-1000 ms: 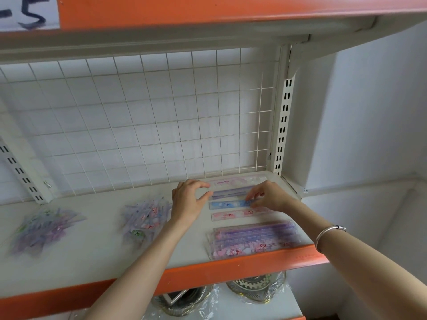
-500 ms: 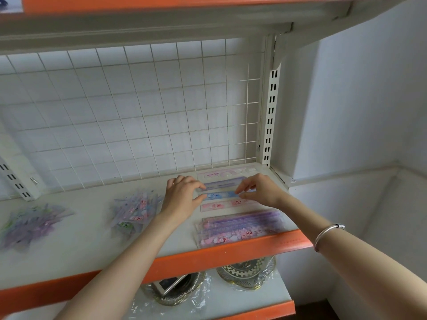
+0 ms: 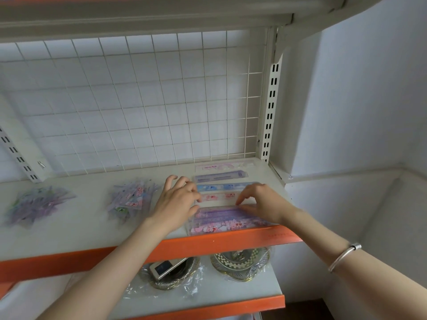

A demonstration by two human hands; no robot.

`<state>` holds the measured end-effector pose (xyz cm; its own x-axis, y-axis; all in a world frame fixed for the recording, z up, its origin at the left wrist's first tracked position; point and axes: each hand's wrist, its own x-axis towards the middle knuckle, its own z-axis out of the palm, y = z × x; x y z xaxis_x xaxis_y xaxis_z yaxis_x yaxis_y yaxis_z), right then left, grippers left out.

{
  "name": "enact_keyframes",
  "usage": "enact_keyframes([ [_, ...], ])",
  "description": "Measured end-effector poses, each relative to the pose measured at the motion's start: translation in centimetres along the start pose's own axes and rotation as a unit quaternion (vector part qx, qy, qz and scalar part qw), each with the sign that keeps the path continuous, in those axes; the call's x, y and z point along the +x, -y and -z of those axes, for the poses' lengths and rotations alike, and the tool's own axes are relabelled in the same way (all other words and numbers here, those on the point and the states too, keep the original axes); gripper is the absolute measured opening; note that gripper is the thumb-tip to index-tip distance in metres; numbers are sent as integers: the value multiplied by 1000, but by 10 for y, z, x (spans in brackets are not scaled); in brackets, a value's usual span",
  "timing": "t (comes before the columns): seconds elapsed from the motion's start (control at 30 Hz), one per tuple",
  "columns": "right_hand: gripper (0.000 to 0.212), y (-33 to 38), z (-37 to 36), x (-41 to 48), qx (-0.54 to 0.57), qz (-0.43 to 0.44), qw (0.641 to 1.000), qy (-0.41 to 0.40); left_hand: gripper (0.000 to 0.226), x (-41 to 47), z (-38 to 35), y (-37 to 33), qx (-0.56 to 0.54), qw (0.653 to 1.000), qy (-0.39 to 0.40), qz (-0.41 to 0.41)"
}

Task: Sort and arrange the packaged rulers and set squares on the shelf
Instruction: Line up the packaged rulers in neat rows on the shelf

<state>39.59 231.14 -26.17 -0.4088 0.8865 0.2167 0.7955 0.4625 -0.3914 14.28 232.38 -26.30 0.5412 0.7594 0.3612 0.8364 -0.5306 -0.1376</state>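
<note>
1. The shelf point(image 3: 80, 229) is a white board with an orange front edge; everything being sorted lies on it.
2. A white wire grid point(image 3: 138, 100) forms the back, with a slotted post point(image 3: 270, 112) at its right end.
3. A lower shelf point(image 3: 208, 294) carries two plastic-wrapped plates point(image 3: 240, 262), and a phone-like device point(image 3: 165, 267) lies on the left one.
4. Two loose piles of packaged set squares lie on the left half of the shelf: one pile point(image 3: 37, 204) far left, the other point(image 3: 131, 199) just left of the left hand.
5. A stack of rulers point(image 3: 221, 220), purple and pink, sits at the front right, along the orange edge.
6. Behind the stack, four single rulers lie in parallel rows running to the back: pink point(image 3: 217, 197), blue point(image 3: 221, 187), purple point(image 3: 220, 177) and pale pink point(image 3: 224, 166) next to the grid.
7. The left hand point(image 3: 175, 202) is spread, fingers slightly curved, with its tips at the left end of the pink ruler and its thumb near the stack's left end.
8. The right hand point(image 3: 263, 202) has its fingers bent down, tips where the pink ruler meets the stack's back edge, thumb lying on the stack; I cannot tell whether it pinches anything.
9. A silver bracelet point(image 3: 344, 256) circles the right forearm.
</note>
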Motion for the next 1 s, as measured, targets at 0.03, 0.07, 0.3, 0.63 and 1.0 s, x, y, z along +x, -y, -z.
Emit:
enact_keyframes([
  [0.03, 15, 0, -2, -2, -13, 12, 1000, -2, 17, -2, 0, -1, 4, 1000, -1, -6],
  [0.07, 16, 1, -3, -3, -28, 25, 999, -6, 17, -5, 1, -1, 6, 1000, -4, -8],
  [0.3, 26, 10, -3, -10, -75, 34, 997, 2, 14, -16, 6, -5, -15, 1000, -14, -18],
  [0.63, 47, 22, 4, -16, -28, -32, 997, 66, 45, -8, 10, -12, -62, 996, 56, -38],
  [1.0, 36, 20, 4, -19, 6, -24, 998, 58, 64, -2, 16, -19, -107, 986, 130, -11],
])
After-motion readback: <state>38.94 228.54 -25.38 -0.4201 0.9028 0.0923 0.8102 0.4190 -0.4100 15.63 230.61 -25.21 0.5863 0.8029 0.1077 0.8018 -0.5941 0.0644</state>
